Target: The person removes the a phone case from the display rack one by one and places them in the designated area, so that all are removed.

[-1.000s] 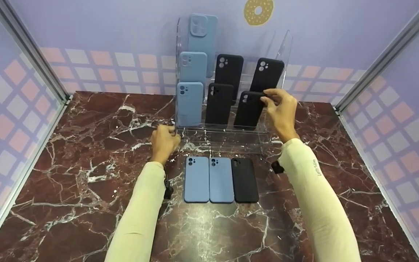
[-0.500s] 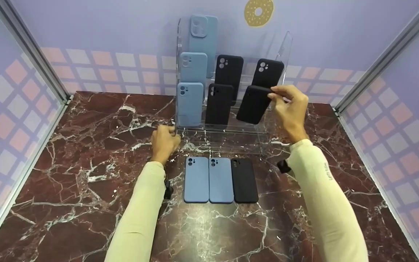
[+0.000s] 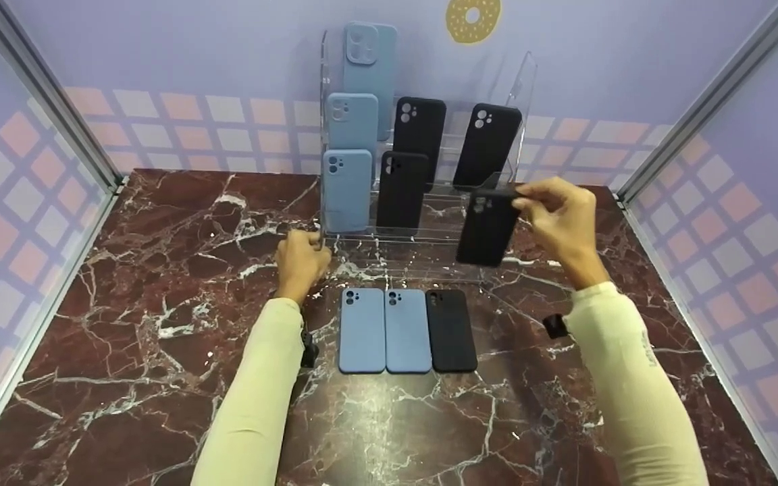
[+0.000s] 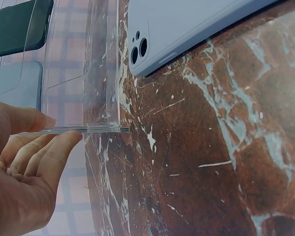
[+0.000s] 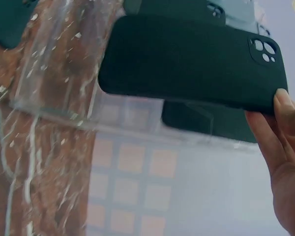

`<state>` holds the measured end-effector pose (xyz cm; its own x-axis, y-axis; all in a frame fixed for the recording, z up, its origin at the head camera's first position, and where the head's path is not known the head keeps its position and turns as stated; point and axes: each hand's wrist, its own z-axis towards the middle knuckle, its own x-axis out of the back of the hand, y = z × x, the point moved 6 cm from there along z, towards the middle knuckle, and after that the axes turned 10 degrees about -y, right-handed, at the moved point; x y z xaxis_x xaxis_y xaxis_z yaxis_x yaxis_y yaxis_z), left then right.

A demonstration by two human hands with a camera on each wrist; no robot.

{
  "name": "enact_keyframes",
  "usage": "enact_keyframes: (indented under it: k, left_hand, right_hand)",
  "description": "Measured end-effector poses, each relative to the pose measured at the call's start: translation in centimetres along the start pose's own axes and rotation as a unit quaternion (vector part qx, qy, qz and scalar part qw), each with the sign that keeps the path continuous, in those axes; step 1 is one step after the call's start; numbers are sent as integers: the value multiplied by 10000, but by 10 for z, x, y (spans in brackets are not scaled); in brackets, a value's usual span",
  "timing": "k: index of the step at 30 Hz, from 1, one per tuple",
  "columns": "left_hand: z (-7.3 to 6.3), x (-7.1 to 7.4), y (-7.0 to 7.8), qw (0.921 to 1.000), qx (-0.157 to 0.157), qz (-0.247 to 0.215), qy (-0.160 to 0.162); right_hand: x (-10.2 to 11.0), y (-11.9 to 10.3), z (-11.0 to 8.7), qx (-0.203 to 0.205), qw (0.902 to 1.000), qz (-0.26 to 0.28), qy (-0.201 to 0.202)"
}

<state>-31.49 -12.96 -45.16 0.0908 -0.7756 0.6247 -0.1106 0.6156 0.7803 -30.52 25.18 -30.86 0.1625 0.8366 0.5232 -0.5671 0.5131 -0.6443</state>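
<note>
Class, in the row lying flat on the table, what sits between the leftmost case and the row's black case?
The middle blue case lies between the leftmost case and the row's black case, as the head view shows.

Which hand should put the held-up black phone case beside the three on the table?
Probably the right hand: it pinches that black case, while the left hand grips the clear stand.

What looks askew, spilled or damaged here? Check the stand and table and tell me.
Nothing looks spilled or visibly damaged. Three cases lie side by side on the table. Only one black case looks askew, tilted in front of the clear stand, but that is because the right hand holds it.
</note>
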Motion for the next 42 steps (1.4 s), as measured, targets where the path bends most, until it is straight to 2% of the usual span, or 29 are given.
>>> enact_keyframes:
  k: [4,9,14,25,35,42]
  left_hand:
    - [0,0,1,10000,-54,24,23]
    - [1,0,1,9999,-107,38,71]
    - [1,-1,-3,10000,-6,44,5]
    - [0,-1,-1,10000,-35,-22,-65]
    - [-1,-1,-3,10000,-52,38,-23]
    - [0,0,0,9999,-119,12,51]
  right_hand:
    - [6,18,-13,-634,9966,-132,-500]
    - [5,43,-28,-1310,9851,-258,-1086]
    - [-4,67,-46,-1716,9736,-211,-1490]
    - [-20,104,-74,-2254,9554,259,-1889]
    - [-30,121,-88,-2347,9503,-60,-2046]
    - [-43,132,-97,-2639,9414,110,-2099]
